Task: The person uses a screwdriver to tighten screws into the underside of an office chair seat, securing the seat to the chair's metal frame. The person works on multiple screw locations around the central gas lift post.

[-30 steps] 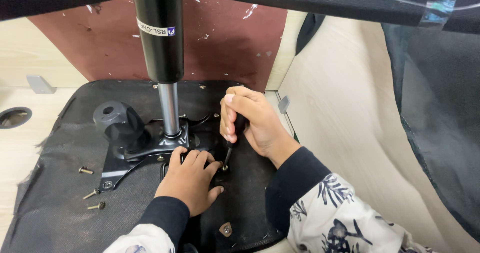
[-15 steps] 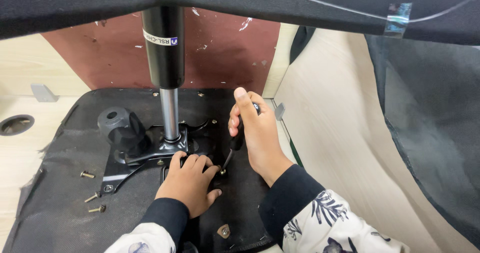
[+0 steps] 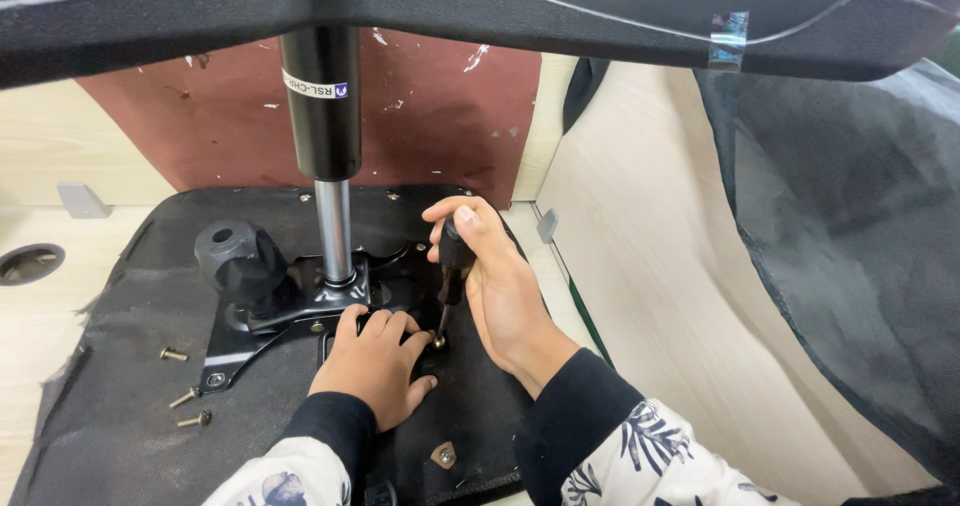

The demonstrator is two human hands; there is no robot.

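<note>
- Right hand [image 3: 495, 281] wrapped tight around the black handle of a screwdriver [image 3: 452, 266]; thumb on top, fingers curled round the far side, wrist low and bent inward.
- Screwdriver stands near upright, tilted slightly; its tip sits on a brass-coloured screw [image 3: 438, 342] at the edge of the black metal mounting plate [image 3: 300, 316].
- Left hand [image 3: 375, 366] lies palm down, flat on the plate just beside the screw, fingers bent and pressing; it closes on nothing.
- Both forearms come in from the bottom edge, dark cuffs under pale leaf-print sleeves.
- Plate sits on the black fabric underside of a chair seat [image 3: 120, 366], which lies flat on a pale wooden surface.
- Gas-lift column [image 3: 325, 146] rises upright from the plate's middle, silver rod below, black cylinder above.
- Black knob [image 3: 235, 261] juts out left of the column.
- Three loose bolts [image 3: 185, 396] lie on the fabric, well left of the hands.
- Black chair base [image 3: 480, 6] spans overhead.
</note>
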